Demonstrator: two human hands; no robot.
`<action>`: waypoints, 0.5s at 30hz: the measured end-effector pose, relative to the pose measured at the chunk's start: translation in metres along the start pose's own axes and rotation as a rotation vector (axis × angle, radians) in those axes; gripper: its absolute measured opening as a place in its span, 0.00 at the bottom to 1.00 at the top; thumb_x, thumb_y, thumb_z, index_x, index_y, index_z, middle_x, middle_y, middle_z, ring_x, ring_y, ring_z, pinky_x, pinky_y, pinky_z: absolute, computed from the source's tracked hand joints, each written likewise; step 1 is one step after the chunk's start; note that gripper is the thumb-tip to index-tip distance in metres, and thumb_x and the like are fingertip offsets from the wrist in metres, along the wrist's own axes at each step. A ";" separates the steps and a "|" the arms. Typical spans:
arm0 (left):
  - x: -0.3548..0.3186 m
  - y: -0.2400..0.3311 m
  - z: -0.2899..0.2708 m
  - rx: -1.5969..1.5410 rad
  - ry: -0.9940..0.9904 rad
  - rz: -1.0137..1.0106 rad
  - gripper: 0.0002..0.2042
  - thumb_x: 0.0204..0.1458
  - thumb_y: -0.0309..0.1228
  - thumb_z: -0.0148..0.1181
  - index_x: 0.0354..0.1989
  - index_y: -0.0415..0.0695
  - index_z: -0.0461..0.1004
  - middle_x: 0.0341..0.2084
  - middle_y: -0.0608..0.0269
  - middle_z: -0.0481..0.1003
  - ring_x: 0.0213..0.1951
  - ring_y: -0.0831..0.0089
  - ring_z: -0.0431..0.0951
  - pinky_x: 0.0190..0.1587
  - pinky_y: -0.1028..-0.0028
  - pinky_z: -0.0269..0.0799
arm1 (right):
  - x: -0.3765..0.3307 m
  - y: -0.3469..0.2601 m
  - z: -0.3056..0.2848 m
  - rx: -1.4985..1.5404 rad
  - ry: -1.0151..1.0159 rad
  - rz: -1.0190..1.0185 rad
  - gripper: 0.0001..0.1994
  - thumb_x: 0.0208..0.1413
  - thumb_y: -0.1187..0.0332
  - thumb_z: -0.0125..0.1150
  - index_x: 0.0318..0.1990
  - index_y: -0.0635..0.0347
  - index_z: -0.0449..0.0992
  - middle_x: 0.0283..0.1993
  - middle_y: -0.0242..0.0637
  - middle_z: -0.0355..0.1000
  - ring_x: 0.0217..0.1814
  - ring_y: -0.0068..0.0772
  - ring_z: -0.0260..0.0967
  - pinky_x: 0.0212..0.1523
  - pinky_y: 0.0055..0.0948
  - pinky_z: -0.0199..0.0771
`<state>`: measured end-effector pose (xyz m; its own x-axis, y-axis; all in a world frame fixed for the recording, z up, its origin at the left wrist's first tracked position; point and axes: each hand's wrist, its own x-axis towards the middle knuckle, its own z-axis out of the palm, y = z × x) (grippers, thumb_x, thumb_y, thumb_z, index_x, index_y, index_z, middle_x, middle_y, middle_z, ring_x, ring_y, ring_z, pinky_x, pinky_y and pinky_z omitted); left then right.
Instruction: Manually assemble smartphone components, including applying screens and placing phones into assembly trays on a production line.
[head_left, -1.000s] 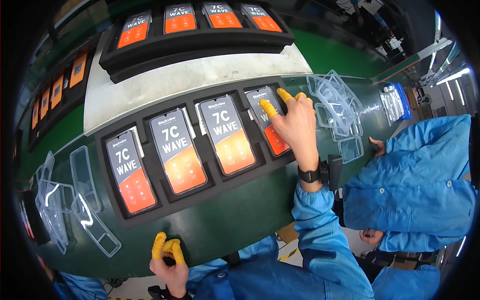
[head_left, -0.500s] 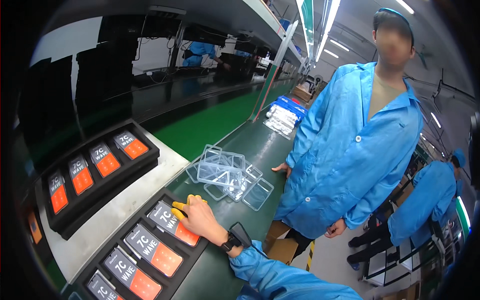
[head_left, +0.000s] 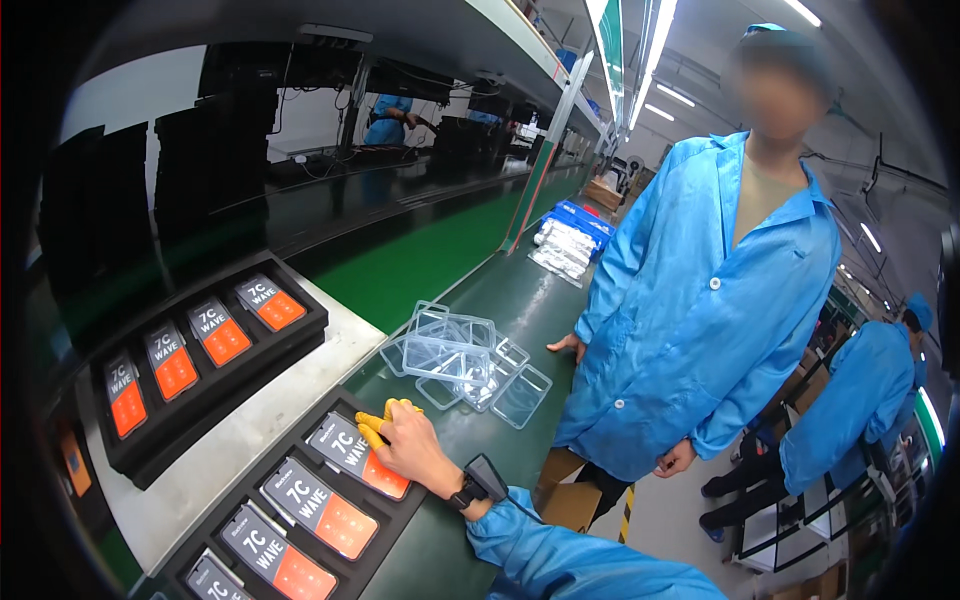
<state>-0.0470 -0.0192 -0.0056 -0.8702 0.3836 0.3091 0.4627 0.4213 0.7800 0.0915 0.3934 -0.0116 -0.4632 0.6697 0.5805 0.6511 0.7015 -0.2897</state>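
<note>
Head view, looking along the conveyor bench. Right hand (head_left: 415,455) lies flat on the end phone (head_left: 355,455) of the near black tray (head_left: 425,500), the one at the tray's far end. Yellow finger cots (head_left: 372,428) on the fingertips press on the phone's upper part; the hand is spread, pressing rather than gripping, nothing clasped in it. A black wrist unit (head_left: 478,483) sits at the blue cuff. Left hand not in view.

The tray lies at the near edge of the dark green bench top (head_left: 500,290) and holds a row of phones face up, each with a grey and orange screen label. A second black tray (head_left: 215,370) with four like phones stands further back on a pale board (head_left: 260,420), well apart from the hand. A loose heap of clear plastic covers (head_left: 460,360) lies just beyond the near tray's far end.

Judgement: the step in hand looks like seating or smoothing the end phone in its pocket. A next move would call for lifting the fingers straight off without dragging the label.

A standing person in a blue coat (head_left: 700,310) rests a hand on the bench's right edge.
</note>
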 end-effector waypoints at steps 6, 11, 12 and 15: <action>-0.005 0.004 0.004 -0.026 0.046 -0.112 0.07 0.57 0.24 0.63 0.41 0.35 0.79 0.14 0.61 0.74 0.16 0.76 0.71 0.20 0.74 0.67 | -0.003 0.002 -0.006 0.002 0.108 -0.077 0.08 0.51 0.69 0.62 0.30 0.66 0.81 0.32 0.43 0.61 0.36 0.43 0.62 0.33 0.39 0.62; -0.042 -0.131 0.003 -0.090 0.180 -0.045 0.07 0.57 0.24 0.62 0.40 0.34 0.78 0.14 0.62 0.73 0.16 0.77 0.69 0.20 0.75 0.65 | 0.000 0.005 -0.003 0.040 0.115 -0.090 0.05 0.43 0.75 0.60 0.26 0.66 0.80 0.33 0.43 0.62 0.38 0.44 0.62 0.34 0.39 0.63; -0.078 -0.258 -0.001 -0.080 0.203 -0.047 0.07 0.57 0.24 0.62 0.40 0.34 0.78 0.14 0.62 0.73 0.16 0.77 0.69 0.20 0.75 0.65 | 0.002 -0.002 0.001 0.060 0.102 -0.097 0.05 0.42 0.75 0.60 0.25 0.67 0.79 0.33 0.43 0.62 0.38 0.44 0.62 0.34 0.39 0.63; -0.048 -0.163 0.021 -0.213 0.222 -0.018 0.10 0.57 0.24 0.61 0.45 0.33 0.76 0.17 0.61 0.73 0.17 0.75 0.69 0.21 0.75 0.65 | -0.004 0.018 0.001 0.027 0.117 -0.089 0.06 0.40 0.76 0.60 0.27 0.65 0.81 0.32 0.43 0.61 0.37 0.44 0.62 0.33 0.39 0.63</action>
<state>-0.0767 -0.0892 -0.1591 -0.9044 0.1785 0.3875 0.4217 0.2360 0.8755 0.1040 0.4038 -0.0197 -0.4441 0.5725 0.6892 0.5932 0.7644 -0.2526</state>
